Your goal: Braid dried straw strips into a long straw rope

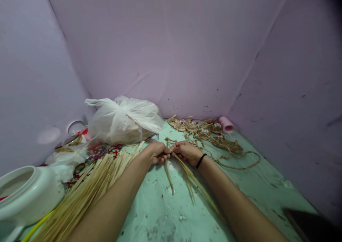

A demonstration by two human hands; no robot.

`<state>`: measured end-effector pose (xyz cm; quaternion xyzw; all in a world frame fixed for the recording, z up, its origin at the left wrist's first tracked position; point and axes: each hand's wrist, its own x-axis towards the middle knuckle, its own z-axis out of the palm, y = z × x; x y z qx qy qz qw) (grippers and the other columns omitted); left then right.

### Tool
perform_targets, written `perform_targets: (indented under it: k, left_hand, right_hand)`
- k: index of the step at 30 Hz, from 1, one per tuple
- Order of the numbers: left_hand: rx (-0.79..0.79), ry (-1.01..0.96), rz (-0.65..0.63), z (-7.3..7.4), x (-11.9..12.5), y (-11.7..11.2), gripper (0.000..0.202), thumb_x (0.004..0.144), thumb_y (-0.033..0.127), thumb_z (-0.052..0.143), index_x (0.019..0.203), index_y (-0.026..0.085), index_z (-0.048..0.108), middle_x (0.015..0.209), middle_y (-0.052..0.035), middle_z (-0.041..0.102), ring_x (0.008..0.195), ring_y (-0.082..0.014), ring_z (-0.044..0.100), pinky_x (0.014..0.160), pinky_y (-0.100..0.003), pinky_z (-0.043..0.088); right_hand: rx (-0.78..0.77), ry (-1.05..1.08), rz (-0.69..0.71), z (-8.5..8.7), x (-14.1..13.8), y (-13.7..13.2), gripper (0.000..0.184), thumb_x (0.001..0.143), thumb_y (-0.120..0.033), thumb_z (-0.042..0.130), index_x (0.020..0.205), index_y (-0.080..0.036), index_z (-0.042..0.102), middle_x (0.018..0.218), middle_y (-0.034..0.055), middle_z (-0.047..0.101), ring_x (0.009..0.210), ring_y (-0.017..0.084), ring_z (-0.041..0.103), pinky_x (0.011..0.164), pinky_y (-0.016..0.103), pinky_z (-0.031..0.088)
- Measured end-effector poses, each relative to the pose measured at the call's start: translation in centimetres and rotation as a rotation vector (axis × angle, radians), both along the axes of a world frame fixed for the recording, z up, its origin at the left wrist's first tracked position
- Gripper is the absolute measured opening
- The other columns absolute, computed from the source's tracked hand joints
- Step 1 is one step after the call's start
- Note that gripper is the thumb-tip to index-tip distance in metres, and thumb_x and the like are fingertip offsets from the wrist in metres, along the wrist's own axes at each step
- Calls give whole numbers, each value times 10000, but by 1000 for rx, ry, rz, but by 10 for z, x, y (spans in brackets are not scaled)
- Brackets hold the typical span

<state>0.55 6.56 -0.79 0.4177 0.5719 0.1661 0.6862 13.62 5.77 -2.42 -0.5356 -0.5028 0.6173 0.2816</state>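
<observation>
Both my hands meet at the middle of a pale green floor (165, 213). My left hand (156, 152) is closed, pinching dry straw strips (169, 176) that hang down toward me. My right hand (187, 152), with a black band on its wrist, is closed on the same bunch of strips, whose loose ends (196, 185) trail under my right forearm. A thin braided straw cord (171, 141) runs away from my fingers toward the wall.
A large bundle of straw strips (88, 188) lies at the left under my left arm. Behind it are a white plastic bag (125, 119), red thread and beads (98, 151), a white jar (25, 194). Woven straw pieces (211, 131), a pink spool (226, 124) lie by the wall.
</observation>
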Motion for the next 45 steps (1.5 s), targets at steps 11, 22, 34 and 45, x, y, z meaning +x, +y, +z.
perform_targets:
  k: [11, 22, 34, 45]
  left_hand:
    - [-30, -81, 4, -7, -9, 5, 102, 650, 62, 489, 554, 91, 509, 447, 4, 491, 328, -33, 394, 310, -130, 282]
    - [229, 301, -28, 2, 1, -7, 163, 533, 140, 506, 396, 139, 417, 276, 46, 321, 243, -38, 234, 298, -180, 133]
    - [125, 138, 94, -5, 1, -3, 136, 536, 167, 493, 423, 142, 423, 291, 35, 343, 255, -34, 248, 296, -172, 97]
    - [211, 32, -26, -8, -11, 1, 123, 497, 168, 525, 454, 139, 412, 351, 55, 362, 274, -15, 233, 298, -169, 60]
  right_hand:
    - [141, -214, 19, 7, 0, -2, 111, 653, -119, 497, 545, -135, 484, 368, -69, 384, 333, 34, 266, 350, 179, 171]
    - [368, -640, 45, 3, 4, 3, 109, 583, -216, 538, 557, -125, 592, 473, -7, 502, 444, 73, 397, 411, 181, 264]
    - [420, -832, 106, 36, -9, -17, 126, 541, -159, 535, 455, -154, 627, 381, 40, 509, 423, 121, 445, 419, 229, 248]
    - [341, -568, 203, 27, -2, -9, 71, 571, -160, 587, 518, -140, 629, 460, 11, 562, 441, 94, 474, 414, 190, 315]
